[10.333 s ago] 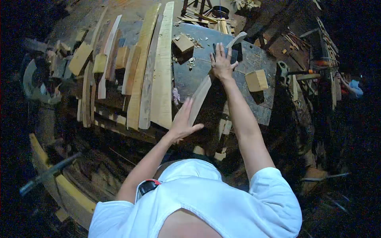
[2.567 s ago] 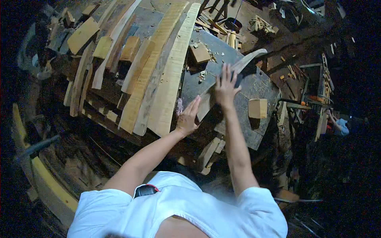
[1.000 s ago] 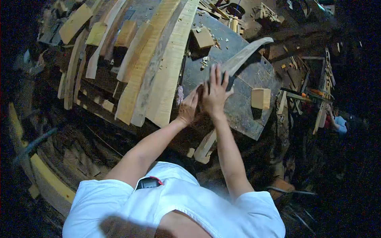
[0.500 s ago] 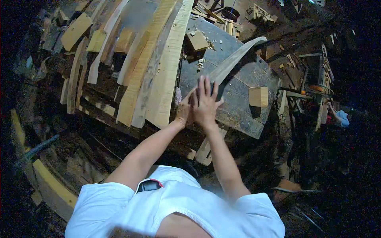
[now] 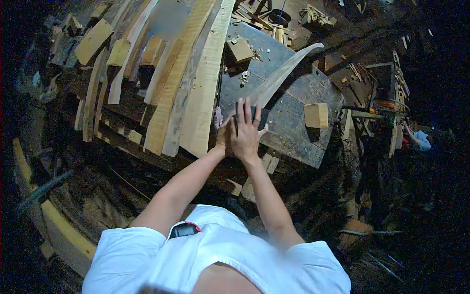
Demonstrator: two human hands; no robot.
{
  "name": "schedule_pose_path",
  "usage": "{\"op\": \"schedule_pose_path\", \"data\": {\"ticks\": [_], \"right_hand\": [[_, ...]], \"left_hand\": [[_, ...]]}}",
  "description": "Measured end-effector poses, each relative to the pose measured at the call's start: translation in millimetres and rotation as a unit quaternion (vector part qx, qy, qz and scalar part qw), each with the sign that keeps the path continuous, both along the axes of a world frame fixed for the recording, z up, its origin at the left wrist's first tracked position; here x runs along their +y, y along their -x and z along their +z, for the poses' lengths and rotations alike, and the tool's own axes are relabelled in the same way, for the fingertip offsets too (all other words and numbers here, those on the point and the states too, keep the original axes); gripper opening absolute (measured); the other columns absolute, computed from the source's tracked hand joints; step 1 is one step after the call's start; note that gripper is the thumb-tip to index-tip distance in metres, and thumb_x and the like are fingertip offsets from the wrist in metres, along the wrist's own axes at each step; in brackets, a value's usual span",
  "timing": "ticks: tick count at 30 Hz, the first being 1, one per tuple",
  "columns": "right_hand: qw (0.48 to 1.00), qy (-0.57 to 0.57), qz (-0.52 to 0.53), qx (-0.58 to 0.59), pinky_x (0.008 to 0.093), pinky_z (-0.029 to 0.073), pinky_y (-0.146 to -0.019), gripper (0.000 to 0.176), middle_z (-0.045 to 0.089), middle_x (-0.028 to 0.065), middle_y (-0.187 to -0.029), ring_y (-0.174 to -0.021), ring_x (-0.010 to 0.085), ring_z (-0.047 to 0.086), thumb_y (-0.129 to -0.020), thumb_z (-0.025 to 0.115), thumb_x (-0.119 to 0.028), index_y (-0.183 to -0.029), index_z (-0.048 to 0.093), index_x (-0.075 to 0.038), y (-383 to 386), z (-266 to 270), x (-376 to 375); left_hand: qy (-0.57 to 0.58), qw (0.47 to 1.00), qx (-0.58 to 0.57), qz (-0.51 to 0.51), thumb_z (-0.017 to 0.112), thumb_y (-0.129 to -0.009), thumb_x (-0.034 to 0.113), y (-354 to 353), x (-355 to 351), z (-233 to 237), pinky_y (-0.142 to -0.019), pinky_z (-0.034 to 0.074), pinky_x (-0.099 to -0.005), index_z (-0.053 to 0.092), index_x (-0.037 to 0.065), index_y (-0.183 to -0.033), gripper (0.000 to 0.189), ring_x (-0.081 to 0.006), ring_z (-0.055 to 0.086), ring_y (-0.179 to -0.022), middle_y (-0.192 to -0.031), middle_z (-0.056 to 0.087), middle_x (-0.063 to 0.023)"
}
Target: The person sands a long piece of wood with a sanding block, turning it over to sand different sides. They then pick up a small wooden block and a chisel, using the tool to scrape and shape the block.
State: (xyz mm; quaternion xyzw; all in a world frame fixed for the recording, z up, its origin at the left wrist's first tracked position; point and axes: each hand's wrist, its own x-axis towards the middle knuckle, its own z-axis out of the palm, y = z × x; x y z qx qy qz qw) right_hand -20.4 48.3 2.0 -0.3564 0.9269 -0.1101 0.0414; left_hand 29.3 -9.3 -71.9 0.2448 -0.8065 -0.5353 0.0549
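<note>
A long curved piece of pale wood [image 5: 281, 76] lies across the dark tabletop [image 5: 298, 142], its near end hidden under my hands. My right hand [image 5: 246, 134] rests flat over that end, fingers stretched out and thumb apart. Beneath its fingers shows a black, flat piece [image 5: 263, 117], perhaps sandpaper; its exact kind cannot be made out. My left hand [image 5: 224, 134] is close against the right one on its left side. Most of its fingers are covered, so what they touch is not visible.
Long wooden planks [image 5: 200, 108] lie side by side to the left. Wood blocks stand on the tabletop, one at the right [image 5: 316, 115] and one farther back [image 5: 240, 50], near loose chips. Another person [image 5: 420, 140] is at the far right.
My right hand has moved slightly left and toward me, uncovering the black flat piece under its fingers. The left hand stays beside it. The view has shifted a little.
</note>
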Motion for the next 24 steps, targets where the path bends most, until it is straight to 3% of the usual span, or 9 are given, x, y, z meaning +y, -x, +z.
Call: {"op": "schedule_pose_path", "data": {"ticks": [2,6,10,13,17,18,19,21,24], "right_hand": [[1.0,0.006,-0.024,-0.007,0.0739,0.014,-0.096,0.057,0.018,0.0015,-0.154,-0.141,0.0315,0.01,-0.096,0.039,-0.038,-0.148,0.024,-0.021,28.5,2.2,-11.9],[0.994,0.043,-0.098,0.019,0.0743,0.017,-0.094,0.057,0.019,0.002,-0.154,-0.141,0.0308,0.011,-0.095,0.04,-0.038,-0.146,0.026,-0.018,93.6,-10.5,-28.3],[0.996,0.025,-0.085,-0.004,0.0753,0.011,-0.097,0.059,0.017,0.0,-0.154,-0.141,0.0311,0.008,-0.095,0.039,-0.04,-0.148,0.02,-0.022,60.9,-8.3,-23.4],[0.999,-0.024,-0.026,0.012,0.0744,0.015,-0.095,0.059,0.017,-0.0004,-0.155,-0.141,0.0297,0.012,-0.094,0.043,-0.038,-0.147,0.025,-0.019,-6.1,-1.7,-6.0],[0.999,-0.021,0.01,-0.037,0.0762,0.012,-0.096,0.059,0.014,0.0003,-0.155,-0.142,0.0307,0.007,-0.095,0.04,-0.041,-0.148,0.023,-0.022,6.2,2.5,-3.3],[1.0,-0.013,-0.018,-0.018,0.076,0.013,-0.095,0.058,0.015,0.0007,-0.155,-0.142,0.0311,0.007,-0.095,0.04,-0.04,-0.147,0.024,-0.021,28.9,-2.8,-10.8],[0.999,-0.006,-0.048,0.004,0.0759,0.014,-0.095,0.057,0.017,0.001,-0.155,-0.141,0.0315,0.008,-0.095,0.04,-0.04,-0.147,0.025,-0.021,54.7,-8.3,-16.4],[0.994,0.033,-0.067,0.076,0.0754,0.014,-0.096,0.061,0.017,0.0009,-0.155,-0.14,0.0342,0.011,-0.093,0.043,-0.039,-0.147,0.024,-0.019,115.2,-34.3,-23.0],[0.991,0.029,-0.124,0.032,0.0755,0.015,-0.096,0.062,0.017,0.0012,-0.155,-0.14,0.0348,0.011,-0.093,0.043,-0.039,-0.148,0.023,-0.018,130.7,-19.0,-34.0]], "left_hand": [[0.032,0.996,0.077,0.021,0.048,-0.085,0.007,2.9,-1.8,3.3,-0.104,0.038,-0.0371,0.025,0.0,-0.142,0.062,-0.0339,0.041,-0.128,-0.142,0.038,-0.0202],[0.141,0.982,0.122,0.012,0.05,-0.068,-0.012,9.1,-0.6,15.0,-0.106,0.036,-0.0382,0.023,-0.004,-0.142,0.079,-0.0342,0.039,-0.129,-0.144,0.033,-0.0215],[0.225,0.971,0.074,-0.018,0.053,-0.075,-0.003,4.5,-4.3,3.3,-0.107,0.034,-0.0373,0.024,-0.003,-0.142,0.073,-0.0334,0.038,-0.13,-0.145,0.033,-0.0211],[0.079,0.99,0.113,-0.016,0.051,-0.088,0.018,-1.7,1.1,-26.9,-0.107,0.034,-0.0346,0.025,0.004,-0.144,0.064,-0.0302,0.036,-0.132,-0.145,0.035,-0.0171],[0.171,0.978,0.116,0.03,0.051,-0.088,0.015,-3.4,4.8,-53.6,-0.108,0.034,-0.0338,0.027,0.008,-0.144,0.062,-0.0304,0.035,-0.133,-0.145,0.034,-0.0187],[-0.004,0.999,0.04,0.028,0.049,-0.089,0.015,3.2,-1.6,-21.8,-0.109,0.032,-0.0331,0.027,0.006,-0.144,0.06,-0.0294,0.036,-0.133,-0.146,0.033,-0.0177],[0.256,0.963,0.086,0.008,0.058,-0.082,0.007,7.5,0.2,-21.0,-0.109,0.032,-0.034,0.025,0.003,-0.144,0.07,-0.0297,0.037,-0.132,-0.146,0.033,-0.0157],[0.129,0.988,0.085,-0.007,0.068,-0.07,-0.002,5.1,-3.1,25.1,-0.109,0.033,-0.0348,0.024,0.001,-0.143,0.085,-0.0311,0.037,-0.132,-0.147,0.031,-0.0149],[0.145,0.983,0.112,-0.001,0.067,-0.068,0.0,6.9,-4.5,27.8,-0.106,0.036,-0.0363,0.023,0.001,-0.144,0.088,-0.0318,0.038,-0.131,-0.146,0.034,-0.0151]]}}
